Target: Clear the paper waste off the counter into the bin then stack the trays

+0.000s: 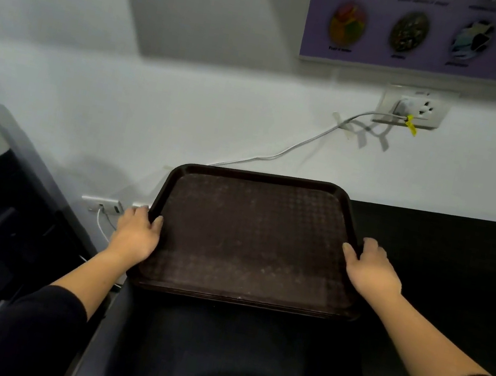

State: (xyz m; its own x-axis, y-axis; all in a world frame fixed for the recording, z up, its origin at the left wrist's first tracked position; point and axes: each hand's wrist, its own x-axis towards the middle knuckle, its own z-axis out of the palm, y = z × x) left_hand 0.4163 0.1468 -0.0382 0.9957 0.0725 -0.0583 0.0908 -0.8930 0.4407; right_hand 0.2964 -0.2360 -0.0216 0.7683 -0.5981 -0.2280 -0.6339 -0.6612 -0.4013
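While the left hand (136,234) and right hand (371,269) each gripped a side rim, the brown tray (251,238) sat at the black bench's (446,256) left end; levelling it squarely onto any tray beneath would stack cleanly.

A purple poster (439,32) is hanging on the white wall above a socket (411,107), from which a taped-down white cable (279,153) is trailing down-left.
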